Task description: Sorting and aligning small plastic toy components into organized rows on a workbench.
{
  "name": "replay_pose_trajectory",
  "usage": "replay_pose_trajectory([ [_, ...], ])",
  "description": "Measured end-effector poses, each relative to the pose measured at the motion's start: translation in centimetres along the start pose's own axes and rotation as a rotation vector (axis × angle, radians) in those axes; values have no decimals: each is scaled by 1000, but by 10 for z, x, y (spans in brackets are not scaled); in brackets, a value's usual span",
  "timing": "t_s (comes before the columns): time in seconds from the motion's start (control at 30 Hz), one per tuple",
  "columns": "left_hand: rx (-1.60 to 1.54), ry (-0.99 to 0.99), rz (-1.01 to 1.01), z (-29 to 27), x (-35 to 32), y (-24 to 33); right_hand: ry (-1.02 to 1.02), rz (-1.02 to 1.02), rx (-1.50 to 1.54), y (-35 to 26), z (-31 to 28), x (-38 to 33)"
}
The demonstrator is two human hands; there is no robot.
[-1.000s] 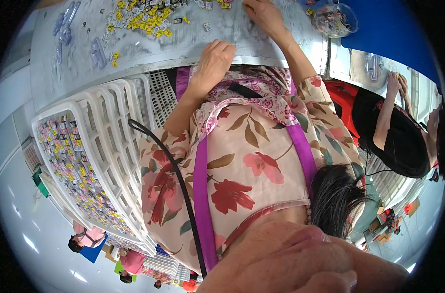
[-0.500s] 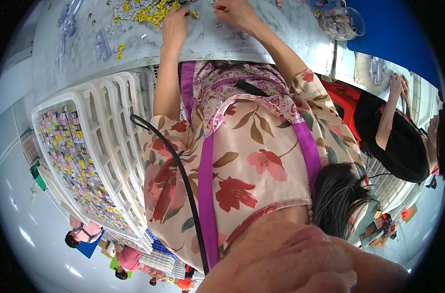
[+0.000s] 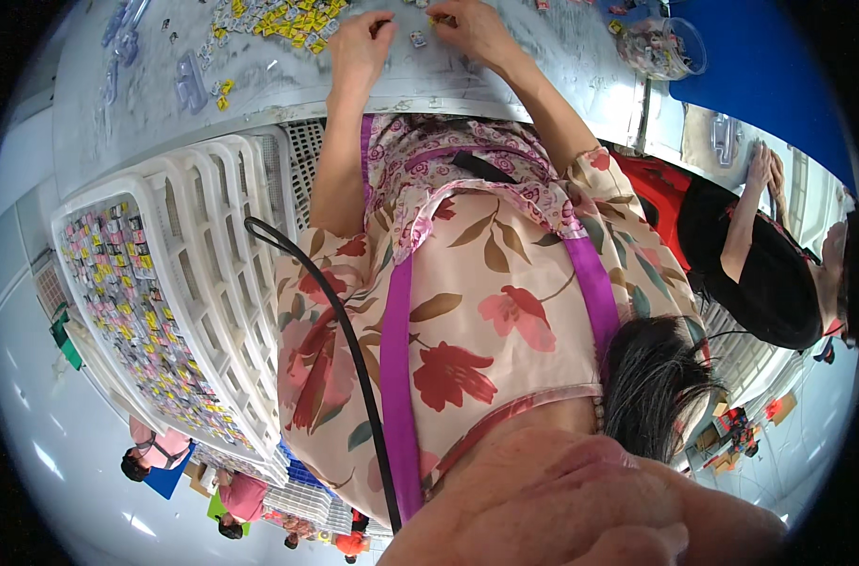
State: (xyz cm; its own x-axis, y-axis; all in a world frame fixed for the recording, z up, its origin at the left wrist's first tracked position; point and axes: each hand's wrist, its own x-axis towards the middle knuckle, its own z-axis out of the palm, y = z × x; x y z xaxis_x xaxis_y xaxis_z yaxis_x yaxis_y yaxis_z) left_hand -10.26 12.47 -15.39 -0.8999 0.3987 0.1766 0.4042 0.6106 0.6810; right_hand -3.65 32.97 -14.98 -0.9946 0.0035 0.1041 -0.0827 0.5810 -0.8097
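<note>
Over the far part of the smudged white table (image 3: pixel 288 90), both of my hands work close together. My left hand (image 3: pixel 360 49) is closed in a pinch, thumb against fingers; anything between them is too small to make out. A small yellow piece (image 3: pixel 435 20) shows at the fingertips of my right hand (image 3: pixel 475 36), which are pressed together on it. One tiny pale piece with dark marks (image 3: pixel 417 39) lies on the table between the hands. Left of my left hand spreads a pile of small yellow and white pieces (image 3: pixel 297 19).
Clear plastic parts (image 3: pixel 192 83) and a few yellow pieces (image 3: pixel 225 94) lie at the table's left. A round clear tub (image 3: pixel 673 49) of small pieces stands at right. Stacked white crates (image 3: pixel 180 198) lean near my left arm. A co-worker's hands (image 3: pixel 767 168) are at far right.
My left hand has shifted right, away from the pile. The loose yellow piece that lay beside it no longer shows there, and yellow now shows at my right fingertips.
</note>
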Motion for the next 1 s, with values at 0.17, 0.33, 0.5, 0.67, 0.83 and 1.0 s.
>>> replay_pose_trajectory([
  [0.17,-5,-94,100,16,-2,-8,-34,-104,-160,13,5,-4],
  [0.33,114,-209,18,18,-2,-9,-22,-151,-182,23,10,0],
  [0.5,122,-190,73,18,-5,-8,-2,-166,-169,31,19,0],
  [0.67,64,-132,107,20,-7,-3,-19,-219,-183,33,19,-1],
  [0.83,160,-152,182,18,-4,2,-30,-203,-126,25,13,-5],
  [1.0,196,-234,180,27,11,-13,-39,-204,-137,23,11,-5],
])
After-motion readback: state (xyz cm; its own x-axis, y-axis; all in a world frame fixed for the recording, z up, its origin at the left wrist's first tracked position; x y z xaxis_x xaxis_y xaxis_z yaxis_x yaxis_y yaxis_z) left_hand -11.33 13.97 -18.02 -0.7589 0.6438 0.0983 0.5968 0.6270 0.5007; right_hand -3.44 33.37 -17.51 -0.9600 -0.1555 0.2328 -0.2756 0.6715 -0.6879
